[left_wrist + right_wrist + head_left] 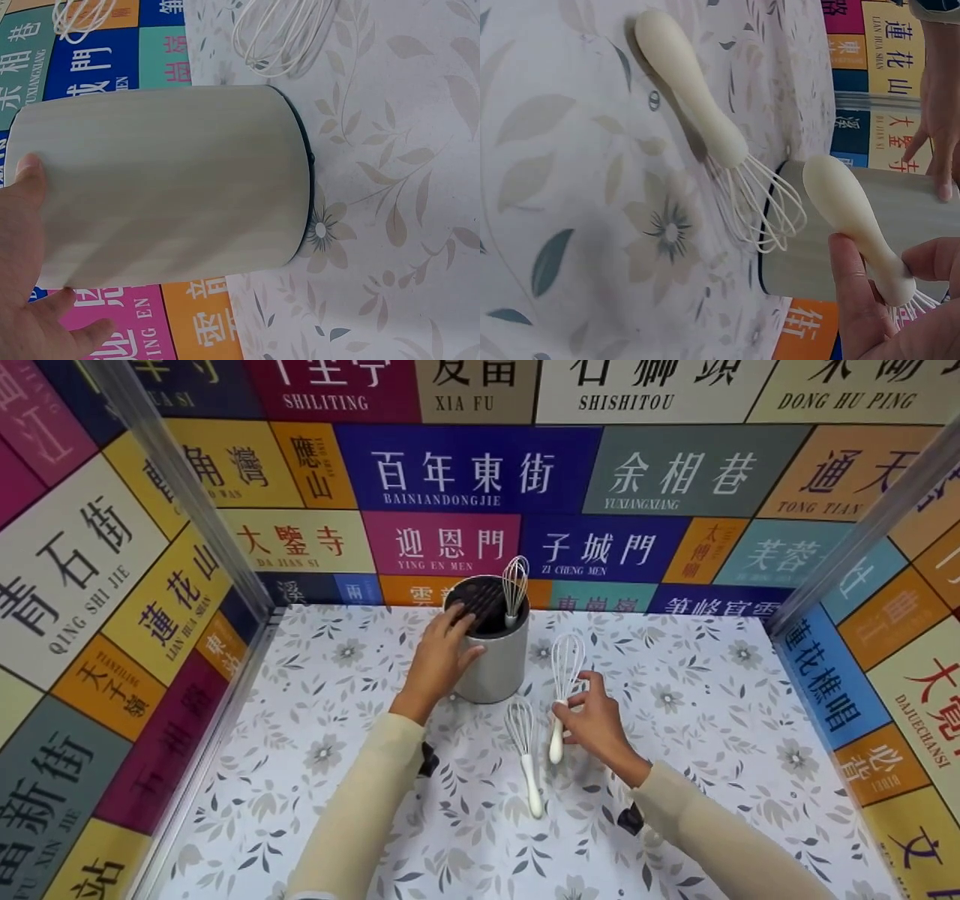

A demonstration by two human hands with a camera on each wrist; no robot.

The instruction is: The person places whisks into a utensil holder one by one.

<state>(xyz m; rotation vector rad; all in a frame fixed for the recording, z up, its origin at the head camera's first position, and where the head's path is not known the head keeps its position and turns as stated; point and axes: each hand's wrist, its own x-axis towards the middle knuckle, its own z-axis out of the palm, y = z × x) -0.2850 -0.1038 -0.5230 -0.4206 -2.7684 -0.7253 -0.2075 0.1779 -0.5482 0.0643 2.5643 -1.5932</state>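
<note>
A grey cylindrical utensil holder [493, 667] with a dark inside stands upright at the back of the table. My left hand [441, 656] holds its rim from the left, with the thumb [30, 180] against the outer wall. A whisk [514, 585] stands in the holder, wires up. In front and to the right, my right hand [598, 720] pinches a second white whisk [847, 199] near the top of its handle, wires up. A third white whisk [531, 787] lies on the table between the holder and me, its wires towards the holder.
A white cloth with grey leaves and flowers [326, 754] covers the table. Colourful panels with printed signs [465, 469] rise at the back and both sides. Metal corner posts [217, 532] stand at left and right.
</note>
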